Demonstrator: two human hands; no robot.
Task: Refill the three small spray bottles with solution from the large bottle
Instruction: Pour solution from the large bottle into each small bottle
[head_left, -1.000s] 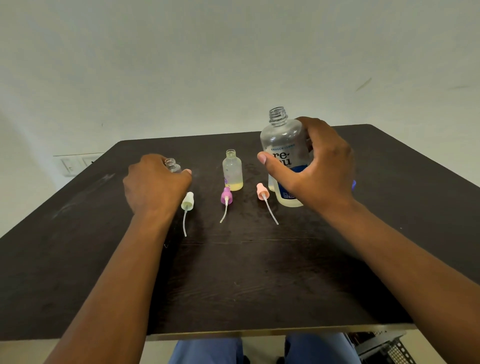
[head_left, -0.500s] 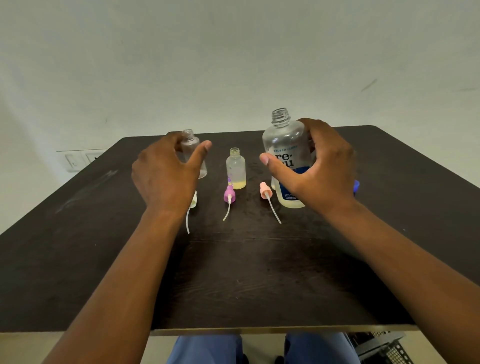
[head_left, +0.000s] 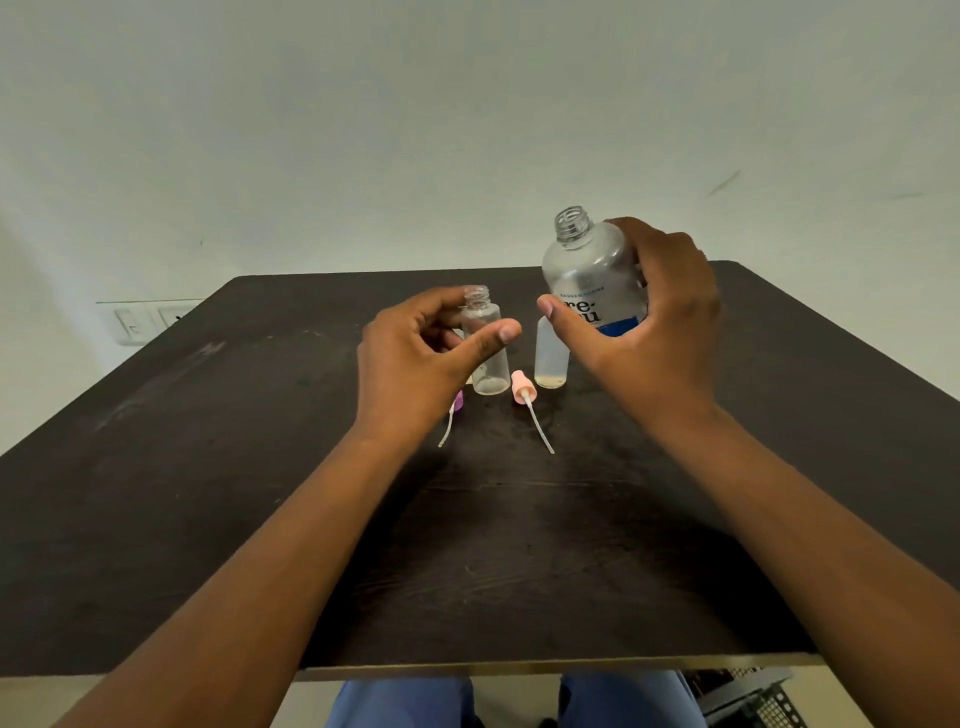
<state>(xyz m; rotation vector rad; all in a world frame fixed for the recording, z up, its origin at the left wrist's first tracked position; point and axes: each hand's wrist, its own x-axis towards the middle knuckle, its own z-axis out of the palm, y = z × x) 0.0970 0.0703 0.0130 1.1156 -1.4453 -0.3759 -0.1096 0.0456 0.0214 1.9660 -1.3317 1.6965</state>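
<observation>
My left hand (head_left: 415, 364) holds a clear, uncapped small spray bottle (head_left: 485, 345) between thumb and fingers, upright at the table's middle. My right hand (head_left: 644, 322) grips the large uncapped bottle (head_left: 589, 275) with a white and blue label, lifted off the table and tilted slightly left. A second small bottle (head_left: 550, 364) with a little yellowish liquid stands below the large one. A pink spray top (head_left: 522, 389) with its tube lies in front. A purple spray top (head_left: 457, 402) peeks from under my left hand. The third small bottle is hidden.
The dark wooden table (head_left: 208, 467) reaches to a pale wall. A wall socket (head_left: 140, 322) sits at the left behind the table. Below the front edge are blue trouser legs (head_left: 405, 701) and a wire basket (head_left: 748, 696).
My left hand has lifted the clear small bottle and carried it right toward the large bottle. My right hand has raised the large bottle off the table, uncovering the small bottle behind it.
</observation>
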